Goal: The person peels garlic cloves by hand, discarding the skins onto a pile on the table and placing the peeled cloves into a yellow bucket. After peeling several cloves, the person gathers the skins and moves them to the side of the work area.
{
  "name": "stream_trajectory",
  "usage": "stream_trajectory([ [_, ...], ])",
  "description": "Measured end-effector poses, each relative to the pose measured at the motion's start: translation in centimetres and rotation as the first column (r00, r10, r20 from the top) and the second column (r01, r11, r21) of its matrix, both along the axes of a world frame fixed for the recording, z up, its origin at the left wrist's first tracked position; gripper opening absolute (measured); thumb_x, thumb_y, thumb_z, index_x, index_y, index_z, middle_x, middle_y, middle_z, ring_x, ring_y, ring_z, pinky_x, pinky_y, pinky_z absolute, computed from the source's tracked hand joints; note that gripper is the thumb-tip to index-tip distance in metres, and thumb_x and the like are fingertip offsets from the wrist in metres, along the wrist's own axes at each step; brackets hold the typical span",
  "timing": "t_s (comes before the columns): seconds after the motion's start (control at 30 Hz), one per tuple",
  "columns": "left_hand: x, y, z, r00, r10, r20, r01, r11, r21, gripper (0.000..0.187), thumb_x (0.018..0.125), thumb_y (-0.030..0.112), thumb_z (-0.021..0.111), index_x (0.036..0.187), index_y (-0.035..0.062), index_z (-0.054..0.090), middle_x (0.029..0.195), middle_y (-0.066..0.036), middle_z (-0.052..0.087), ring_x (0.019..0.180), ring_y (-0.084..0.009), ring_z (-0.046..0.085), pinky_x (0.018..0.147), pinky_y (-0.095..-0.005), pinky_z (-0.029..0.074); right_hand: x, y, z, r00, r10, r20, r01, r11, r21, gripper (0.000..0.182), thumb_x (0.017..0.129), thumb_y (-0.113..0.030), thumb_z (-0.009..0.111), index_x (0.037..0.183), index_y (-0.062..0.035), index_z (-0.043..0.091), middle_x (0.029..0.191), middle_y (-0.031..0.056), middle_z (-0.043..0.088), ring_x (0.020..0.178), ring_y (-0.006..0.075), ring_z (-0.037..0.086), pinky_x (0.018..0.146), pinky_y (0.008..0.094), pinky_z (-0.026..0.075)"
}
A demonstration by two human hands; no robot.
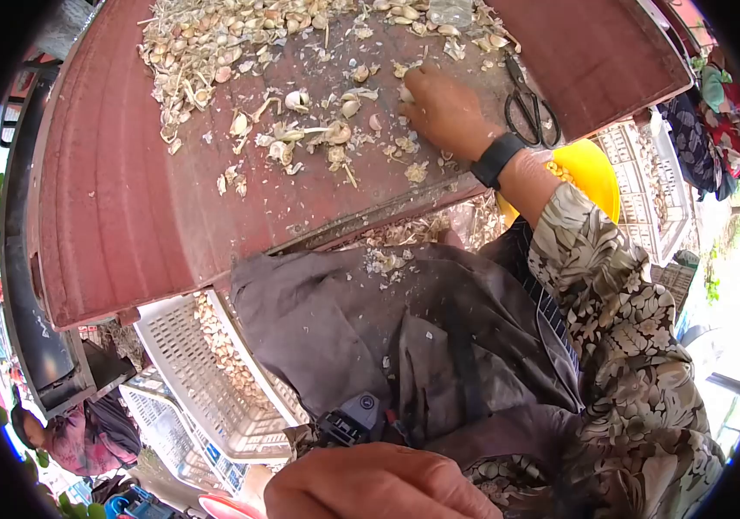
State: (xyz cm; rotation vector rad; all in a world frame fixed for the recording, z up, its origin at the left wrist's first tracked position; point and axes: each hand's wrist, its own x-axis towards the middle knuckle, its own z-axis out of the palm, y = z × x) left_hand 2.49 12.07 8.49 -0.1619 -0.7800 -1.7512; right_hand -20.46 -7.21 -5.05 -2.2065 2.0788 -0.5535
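My right hand, with a dark watch on its wrist, rests over the red table. Its fingers are bent around a pale garlic clove, partly covered by them. Loose garlic, stems and papery skins lie to the left of this hand. A pair of black-handled scissors lies just right of it. At the bottom edge, close to the camera, is my left hand with its fingers curled; whatever it may hold is hidden.
A large garlic heap covers the far tabletop. A yellow container and a white crate stand right of the table. Another crate with cloves sits lower left, near a seated person. Skins dot the grey apron.
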Motion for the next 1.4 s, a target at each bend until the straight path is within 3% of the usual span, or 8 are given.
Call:
stream_trajectory([
  [0.17,1.3,-0.3,1.2,0.975,0.038,0.219,-0.046,0.998,0.035,0.016,0.068,-0.011,0.075,0.074,-0.0048,0.061,0.083,-0.021,0.061,0.067,-0.0278,0.065,0.067,-0.0374,0.062,0.0,-0.2,0.0,0.987,0.068,-0.148,-0.07,0.998,-0.01,0.024,0.086,-0.022,0.06,0.101,-0.0034,0.058,0.096,0.0146,0.06,0.091,0.0335,0.06,0.076,0.0418,0.047],
  [0.27,0.4,-0.9,-0.3,0.996,0.039,0.08,-0.03,0.994,-0.108,0.015,0.067,-0.011,0.076,0.073,-0.0063,0.063,0.084,-0.021,0.061,0.068,-0.0289,0.065,0.066,-0.0365,0.062,-0.5,1.3,1.8,0.889,-0.018,0.457,-0.089,0.974,0.21,0.021,0.089,-0.021,0.057,0.102,-0.0034,0.06,0.092,0.0073,0.061,0.085,0.0198,0.06,0.072,0.0328,0.048],
  [0.33,0.1,-0.9,-0.1,0.997,0.038,0.073,-0.031,0.994,-0.105,0.015,0.067,-0.01,0.076,0.074,-0.0067,0.064,0.085,-0.022,0.061,0.068,-0.0292,0.065,0.065,-0.0361,0.062,-1.2,2.4,2.2,0.18,-0.193,0.965,-0.228,0.946,0.231,0.025,0.09,-0.023,0.056,0.105,-0.0045,0.063,0.091,0.0059,0.065,0.077,0.0138,0.058,0.066,0.0303,0.047],
  [0.43,0.0,-0.6,-0.1,0.981,0.104,0.165,-0.083,0.988,-0.129,0.014,0.066,-0.011,0.076,0.074,-0.0067,0.064,0.086,-0.023,0.061,0.07,-0.0303,0.065,0.063,-0.0349,0.062,-1.3,4.3,2.6,-0.207,-0.205,0.957,-0.404,0.909,0.107,0.026,0.093,-0.025,0.053,0.102,-0.0033,0.063,0.093,0.0032,0.065,0.078,0.0123,0.057,0.065,0.0259,0.045],
  [0.93,-0.4,0.9,0.8,0.944,0.296,0.145,-0.224,0.9,-0.374,0.015,0.067,-0.011,0.075,0.077,-0.0059,0.066,0.085,-0.019,0.064,0.071,-0.0269,0.067,0.059,-0.0277,0.059,0.9,11.8,7.6,-0.352,-0.222,0.909,-0.578,0.816,-0.024,0.032,0.097,-0.025,0.043,0.11,0.0013,0.057,0.094,0.0085,0.062,0.074,0.0119,0.055,0.063,0.0249,0.045],
  [1.13,7.7,-0.6,-1.2,-0.092,0.894,0.437,-0.668,0.27,-0.694,0.019,0.09,-0.001,0.043,0.103,-0.0072,0.055,0.1,-0.02,0.058,0.081,-0.0168,0.059,0.078,-0.0329,0.05,2.9,18.2,14.3,-0.335,-0.011,0.942,-0.775,0.571,-0.269,0.039,0.1,-0.024,0.044,0.113,0.0118,0.053,0.076,0.0101,0.058,0.05,0.0111,0.048,0.043,0.0225,0.039],
  [1.23,15.9,0.2,-3.3,-0.761,0.331,0.558,-0.451,0.349,-0.821,0.04,0.086,0.0,0.051,0.126,-0.0043,0.052,0.122,-0.016,0.057,0.111,-0.0238,0.055,0.094,-0.0346,0.042,2.9,19.1,15.4,-0.393,0.131,0.91,-0.732,0.555,-0.396,0.034,0.096,-0.017,0.05,0.111,0.0131,0.054,0.077,0.0132,0.059,0.054,0.0161,0.052,0.044,0.0258,0.042],
  [1.4,16.1,1.7,-6.6,-0.493,0.416,0.764,-0.685,0.356,-0.635,0.039,0.086,-0.004,0.048,0.124,-0.0065,0.054,0.117,-0.016,0.061,0.106,-0.0224,0.059,0.093,-0.0333,0.044,3.7,21.1,16.4,-0.463,0.308,0.831,-0.659,0.507,-0.556,0.03,0.089,-0.007,0.061,0.109,0.0154,0.055,0.08,0.0185,0.06,0.06,0.0243,0.06,0.047,0.0311,0.046],
])
